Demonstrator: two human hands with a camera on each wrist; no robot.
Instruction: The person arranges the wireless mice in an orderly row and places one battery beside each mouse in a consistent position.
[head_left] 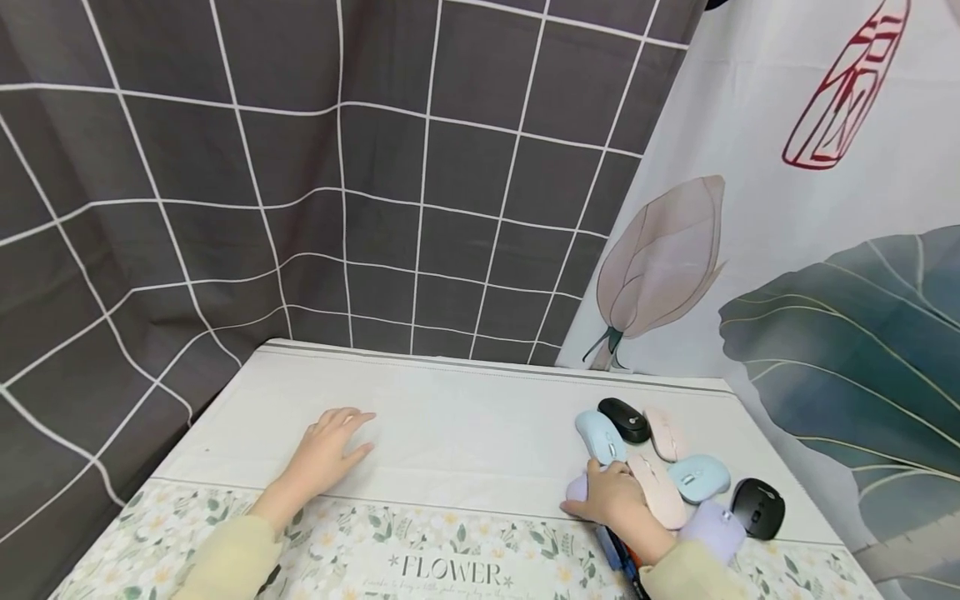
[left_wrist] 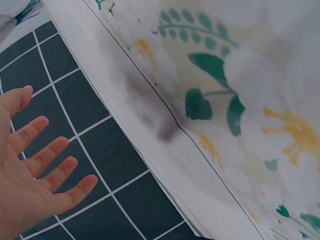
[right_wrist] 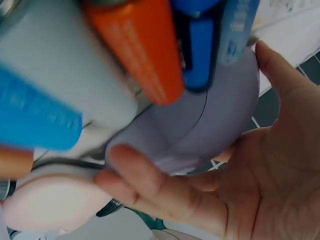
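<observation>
At the right of the table, my right hand (head_left: 617, 498) grips a lilac computer mouse (head_left: 577, 488). In the right wrist view the thumb is at one side of the lilac mouse and the fingers are at the other. Beside that hand lie a light blue mouse (head_left: 600, 435) and a pale pink mouse (head_left: 657, 490). My left hand (head_left: 324, 450) is over the left part of the table, its fingers spread and loosely bent, holding nothing. The left wrist view shows its palm and fingertips with nothing in them.
Around them lie more mice: a black one (head_left: 624, 419), a pink one (head_left: 664, 434), a blue one (head_left: 700, 477), a lilac one (head_left: 714, 530) and a black one (head_left: 758, 508). Blue and orange stick-like items (head_left: 617, 550) lie below the right hand. A dark checked curtain (head_left: 375, 225) hangs behind.
</observation>
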